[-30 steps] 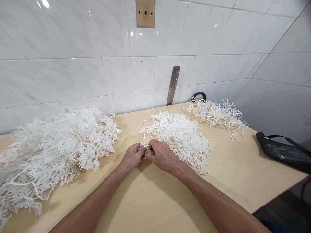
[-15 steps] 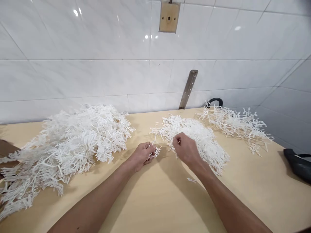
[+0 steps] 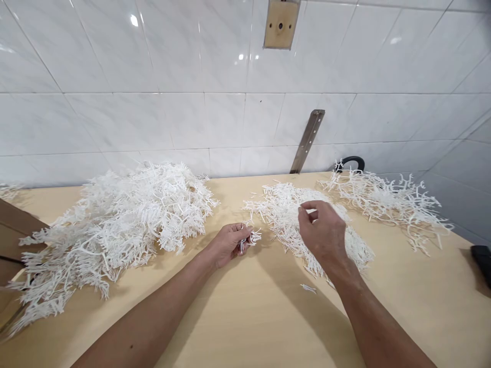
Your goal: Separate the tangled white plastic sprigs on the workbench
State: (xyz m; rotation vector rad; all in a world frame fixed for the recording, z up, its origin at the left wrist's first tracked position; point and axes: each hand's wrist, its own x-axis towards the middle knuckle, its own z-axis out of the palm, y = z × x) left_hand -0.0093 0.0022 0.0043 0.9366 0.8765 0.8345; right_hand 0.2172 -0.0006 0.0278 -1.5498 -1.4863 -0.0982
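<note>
My left hand (image 3: 229,243) rests on the wooden table (image 3: 245,317) with its fingers curled around a small bunch of white plastic pieces (image 3: 250,238). My right hand (image 3: 324,235) hovers over the middle pile of small white plastic pieces (image 3: 291,209), thumb and forefinger pinched together; whether anything is between them I cannot make out. A large heap of white plastic branches (image 3: 115,225) lies to the left of my left hand. One loose white piece (image 3: 308,289) lies on the table near my right wrist.
A third pile of bare white plastic stems (image 3: 387,202) lies at the back right, with a black handle (image 3: 351,161) behind it. A metal strip (image 3: 307,140) leans on the tiled wall. A black bag (image 3: 484,258) sits at the right edge, cardboard (image 3: 15,230) at the left.
My hands, joined on one bunch a second ago, have parted. The right hand moved right and up over the middle pile. The left kept the bunch. The view swung left.
</note>
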